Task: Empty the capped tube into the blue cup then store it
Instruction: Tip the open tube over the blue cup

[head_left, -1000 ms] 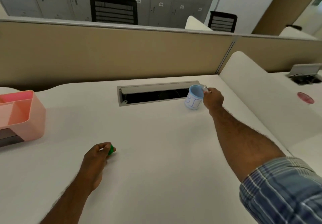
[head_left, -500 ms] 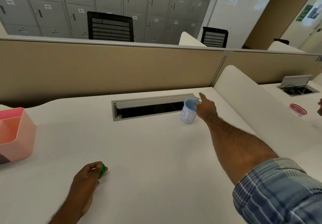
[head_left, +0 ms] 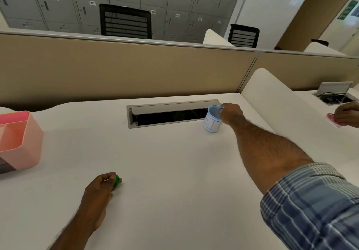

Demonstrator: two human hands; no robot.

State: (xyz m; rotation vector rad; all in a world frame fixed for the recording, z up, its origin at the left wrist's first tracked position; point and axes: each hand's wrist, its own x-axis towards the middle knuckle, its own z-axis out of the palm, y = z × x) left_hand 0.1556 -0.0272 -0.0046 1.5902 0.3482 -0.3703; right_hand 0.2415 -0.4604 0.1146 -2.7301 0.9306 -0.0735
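A light blue cup (head_left: pixel 211 114) with a white hand-lettered label stands on the white desk (head_left: pixel 171 164), just right of the cable slot. My right hand (head_left: pixel 231 113) is at the cup's right rim, closed on a small clear tube (head_left: pixel 220 109) whose end tips over the rim into the cup. Most of the tube is hidden by my fingers. My left hand (head_left: pixel 98 191) rests on the desk near the front, its fingertips pinching a small green cap (head_left: pixel 117 180).
A pink compartment organizer (head_left: pixel 21 143) stands at the left edge. The open cable slot (head_left: pixel 169 114) lies behind the cup, in front of a beige partition. On the neighbouring desk at right, another person's hand (head_left: pixel 347 114) touches a red-rimmed lid (head_left: pixel 330 117).
The view has tilted up. My right hand, whose finger stuck out past the cup half a second ago, is curled at the rim again with the tube tipped in. My left hand still holds the cap.
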